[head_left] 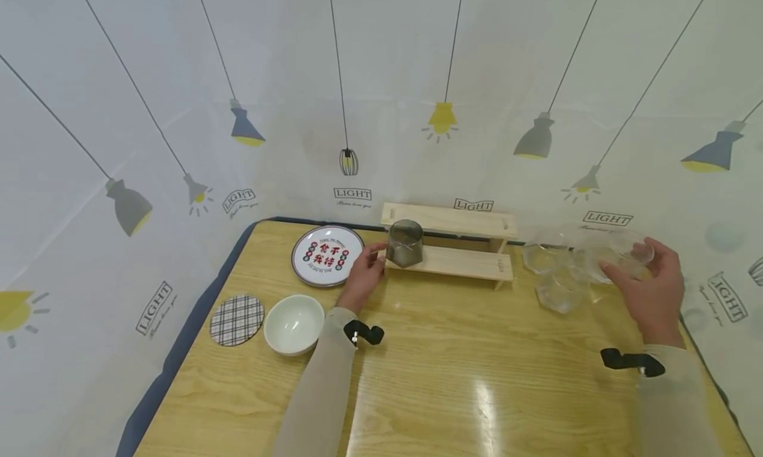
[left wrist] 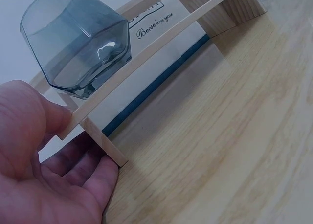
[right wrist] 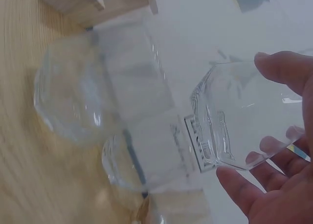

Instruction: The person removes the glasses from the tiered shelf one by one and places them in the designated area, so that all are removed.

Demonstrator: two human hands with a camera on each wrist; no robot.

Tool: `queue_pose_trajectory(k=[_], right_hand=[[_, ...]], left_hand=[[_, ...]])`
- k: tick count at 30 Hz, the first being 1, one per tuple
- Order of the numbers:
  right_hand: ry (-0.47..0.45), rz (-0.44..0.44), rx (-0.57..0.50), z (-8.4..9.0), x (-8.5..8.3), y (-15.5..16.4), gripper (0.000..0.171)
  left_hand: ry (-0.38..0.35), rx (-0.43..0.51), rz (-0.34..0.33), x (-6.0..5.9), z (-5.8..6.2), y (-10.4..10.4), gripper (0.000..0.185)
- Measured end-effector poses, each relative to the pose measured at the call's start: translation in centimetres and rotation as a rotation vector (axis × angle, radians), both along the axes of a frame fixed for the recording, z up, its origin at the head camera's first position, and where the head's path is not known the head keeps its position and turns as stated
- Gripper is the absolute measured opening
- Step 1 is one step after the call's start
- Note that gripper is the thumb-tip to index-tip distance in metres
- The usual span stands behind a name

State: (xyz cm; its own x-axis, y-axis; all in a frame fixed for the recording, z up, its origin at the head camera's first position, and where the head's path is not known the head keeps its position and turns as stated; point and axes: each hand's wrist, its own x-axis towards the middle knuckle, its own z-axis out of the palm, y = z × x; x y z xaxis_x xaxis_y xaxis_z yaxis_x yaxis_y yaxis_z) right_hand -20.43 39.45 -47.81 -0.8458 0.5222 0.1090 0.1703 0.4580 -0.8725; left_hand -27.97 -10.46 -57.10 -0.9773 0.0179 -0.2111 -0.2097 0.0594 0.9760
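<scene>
A two-tier wooden rack [head_left: 465,263] stands against the back wall, with a smoky grey glass [head_left: 405,244] on the left part of its lower board. My left hand [head_left: 363,279] grips that board's left end; in the left wrist view the thumb [left wrist: 56,117] lies on the board and the fingers are beneath it, beside the leg. On the right, my right hand [head_left: 658,288] holds a clear faceted glass [right wrist: 239,114] between thumb and fingers, tilted and off the table. Several similar clear glasses [head_left: 560,291] stand close together just left of that hand.
Left of the rack lies a white plate [head_left: 328,256] with red lettering. Nearer to me are a white bowl [head_left: 294,324] and a round checked coaster [head_left: 237,320]. The wooden table [head_left: 453,364] is bounded by a printed wall sheet [head_left: 393,132] at back and sides.
</scene>
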Motion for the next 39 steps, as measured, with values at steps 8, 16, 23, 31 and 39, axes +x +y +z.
queue_pose_trajectory(k=[8, 16, 23, 31, 39], right_hand=[[-0.143, -0.059, -0.07, -1.5, 0.8, 2.7, 0.09], [-0.213, -0.04, -0.026, -4.7, 1.6, 3.9, 0.072], [-0.242, -0.001, 0.005, -7.0, 2.1, 3.8, 0.07], [-0.193, -0.01, 0.007, -7.6, 2.5, 2.9, 0.063], [-0.197, -0.023, -0.023, -7.8, 2.3, 2.9, 0.077]], left_hand=[[0.051, 0.014, 0.008, 0.0, -0.7, 0.0, 0.037], [0.048, 0.028, 0.006, 0.0, -0.7, 0.0, 0.037], [0.029, 0.036, 0.0, 0.0, -0.8, 0.1, 0.038], [0.031, 0.03, -0.008, -0.1, -0.6, 0.0, 0.037], [0.032, 0.021, -0.011, -0.1, -0.5, -0.1, 0.037]])
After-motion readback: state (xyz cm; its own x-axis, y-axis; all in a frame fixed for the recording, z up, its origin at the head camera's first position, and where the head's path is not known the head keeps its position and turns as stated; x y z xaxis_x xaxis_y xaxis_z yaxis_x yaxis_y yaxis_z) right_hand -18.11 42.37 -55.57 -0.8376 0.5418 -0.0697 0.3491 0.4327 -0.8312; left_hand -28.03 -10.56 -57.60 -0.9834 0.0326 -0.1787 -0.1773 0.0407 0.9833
